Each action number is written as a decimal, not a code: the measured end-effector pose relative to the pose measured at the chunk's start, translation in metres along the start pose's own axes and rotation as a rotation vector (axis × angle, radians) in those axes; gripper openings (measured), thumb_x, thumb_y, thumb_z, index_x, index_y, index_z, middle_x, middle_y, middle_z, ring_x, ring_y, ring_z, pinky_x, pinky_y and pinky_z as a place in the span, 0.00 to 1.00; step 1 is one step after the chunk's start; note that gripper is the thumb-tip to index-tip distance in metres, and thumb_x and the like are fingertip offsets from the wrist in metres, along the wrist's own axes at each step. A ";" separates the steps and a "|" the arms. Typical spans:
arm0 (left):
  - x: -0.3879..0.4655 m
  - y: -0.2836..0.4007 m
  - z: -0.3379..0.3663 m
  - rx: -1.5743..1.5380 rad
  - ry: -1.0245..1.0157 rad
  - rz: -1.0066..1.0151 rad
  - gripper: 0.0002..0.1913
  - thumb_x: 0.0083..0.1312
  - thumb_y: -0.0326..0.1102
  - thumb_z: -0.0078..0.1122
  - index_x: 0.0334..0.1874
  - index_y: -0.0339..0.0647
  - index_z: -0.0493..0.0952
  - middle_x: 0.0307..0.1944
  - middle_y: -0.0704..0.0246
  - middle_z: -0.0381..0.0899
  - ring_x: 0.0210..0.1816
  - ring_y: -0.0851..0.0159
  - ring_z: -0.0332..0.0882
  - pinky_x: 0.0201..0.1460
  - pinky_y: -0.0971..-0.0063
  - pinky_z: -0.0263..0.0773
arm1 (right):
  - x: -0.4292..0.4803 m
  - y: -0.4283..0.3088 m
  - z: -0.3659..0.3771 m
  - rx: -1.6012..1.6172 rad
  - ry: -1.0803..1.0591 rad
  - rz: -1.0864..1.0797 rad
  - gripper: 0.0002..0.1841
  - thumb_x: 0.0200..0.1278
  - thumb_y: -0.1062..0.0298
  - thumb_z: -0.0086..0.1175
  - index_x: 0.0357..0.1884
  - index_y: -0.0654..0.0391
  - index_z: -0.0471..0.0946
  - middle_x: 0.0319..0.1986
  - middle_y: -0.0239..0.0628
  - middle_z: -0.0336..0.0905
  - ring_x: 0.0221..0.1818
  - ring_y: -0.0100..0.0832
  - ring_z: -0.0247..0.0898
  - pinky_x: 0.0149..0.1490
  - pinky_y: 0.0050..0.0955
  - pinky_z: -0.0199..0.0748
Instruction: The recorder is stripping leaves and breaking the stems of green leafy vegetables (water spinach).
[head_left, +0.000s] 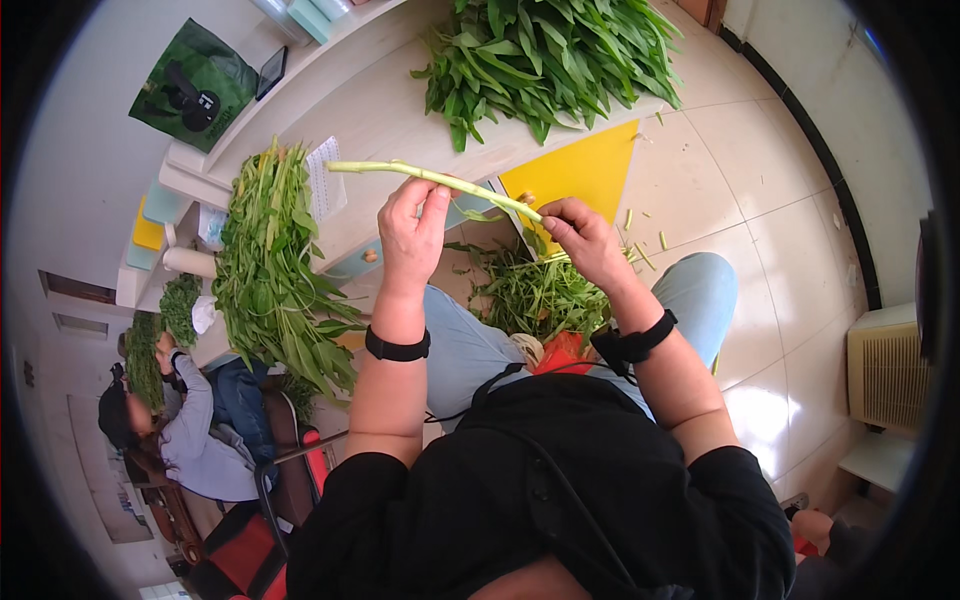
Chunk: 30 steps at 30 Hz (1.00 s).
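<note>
A thick pale-green vegetable stem (472, 189) is held between my two hands, above my lap. My left hand (414, 229) pinches it near its middle between thumb and fingers. At its lower right end, my right hand (581, 238) grips the stem; a small leaf hangs beside it. Behind it, a large heap of leafy greens (540, 64) lies on the desk. Another pile of long-stemmed greens (277, 255) rests on the desk at the left. Below my hands, loose leaves and stems (544, 292) fill a red bag (564, 354) between my knees.
A yellow cabinet door (577, 172) stands under the desk (375, 97). Cut stem pieces (643, 255) lie on the tiled floor. A green bag (196, 86) and a phone (271, 73) are on the shelf. A co-worker (202, 442) sits at the left handling greens; another person's arm (814, 529) shows lower right.
</note>
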<state>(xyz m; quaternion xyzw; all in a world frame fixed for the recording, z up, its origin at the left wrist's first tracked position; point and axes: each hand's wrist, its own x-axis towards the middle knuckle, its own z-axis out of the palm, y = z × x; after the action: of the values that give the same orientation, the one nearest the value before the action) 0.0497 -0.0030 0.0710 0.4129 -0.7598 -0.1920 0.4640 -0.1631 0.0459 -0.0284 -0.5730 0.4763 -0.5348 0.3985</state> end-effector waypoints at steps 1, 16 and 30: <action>0.000 0.001 0.001 -0.002 -0.001 -0.001 0.07 0.66 0.29 0.53 0.36 0.33 0.79 0.29 0.64 0.82 0.32 0.68 0.79 0.38 0.76 0.72 | 0.000 0.001 0.000 -0.006 0.001 -0.039 0.09 0.65 0.66 0.53 0.42 0.61 0.76 0.29 0.29 0.73 0.31 0.22 0.68 0.39 0.22 0.68; -0.017 -0.009 0.034 -0.476 -0.049 -0.282 0.09 0.59 0.28 0.63 0.41 0.34 0.80 0.36 0.71 0.78 0.35 0.77 0.72 0.37 0.84 0.67 | -0.005 -0.008 0.006 0.226 0.098 0.036 0.06 0.62 0.73 0.56 0.39 0.62 0.75 0.33 0.30 0.74 0.34 0.21 0.66 0.41 0.22 0.67; -0.019 0.001 0.021 -0.608 -0.031 -0.521 0.08 0.61 0.27 0.61 0.41 0.31 0.79 0.33 0.72 0.79 0.34 0.79 0.72 0.39 0.86 0.68 | -0.008 -0.020 0.016 0.077 0.131 -0.004 0.08 0.55 0.75 0.61 0.35 0.60 0.74 0.28 0.31 0.70 0.30 0.23 0.64 0.37 0.23 0.66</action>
<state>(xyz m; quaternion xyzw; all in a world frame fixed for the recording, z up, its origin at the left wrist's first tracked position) 0.0352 0.0112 0.0512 0.4329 -0.5451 -0.5254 0.4893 -0.1448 0.0576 -0.0131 -0.5221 0.4794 -0.5898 0.3870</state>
